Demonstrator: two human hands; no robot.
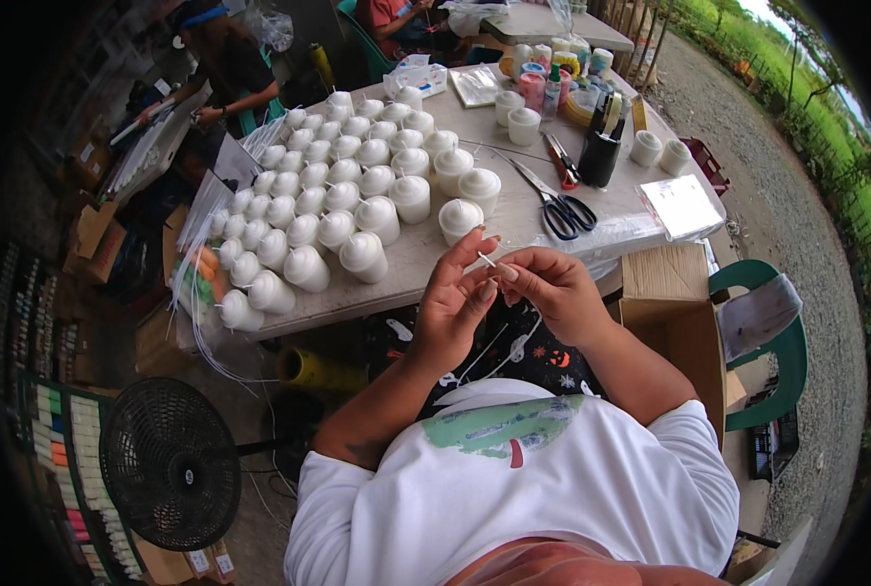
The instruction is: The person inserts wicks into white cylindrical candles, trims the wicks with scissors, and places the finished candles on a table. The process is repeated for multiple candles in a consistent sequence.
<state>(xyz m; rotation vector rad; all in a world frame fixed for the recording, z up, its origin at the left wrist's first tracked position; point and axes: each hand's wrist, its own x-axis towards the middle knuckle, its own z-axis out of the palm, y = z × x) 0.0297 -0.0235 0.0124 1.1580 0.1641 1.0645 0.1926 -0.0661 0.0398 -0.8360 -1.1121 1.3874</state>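
Note:
My left hand [449, 303] and my right hand [555, 298] meet just off the table's front edge, above my lap. Between their fingertips is a thin white wick [486, 259], pinched from both sides. Thin white strands [509, 344] show below the hands; whether they belong to the same wick I cannot tell. Just beyond my left fingertips stands a white candle [461, 221] with a domed top. Many similar white candles [342, 197] stand upright in close rows at the left of the table, short wicks sticking up from their tops.
On the table [421, 256] lie dark-handled scissors [564, 213] and a red-handled tool [560, 161], beside a black tape dispenser [603, 142]. Clear plastic sheets [681, 207] lie right. A cardboard box [665, 278] and green chair [782, 356] stand right; a black fan [169, 464] stands lower left. Other people work behind.

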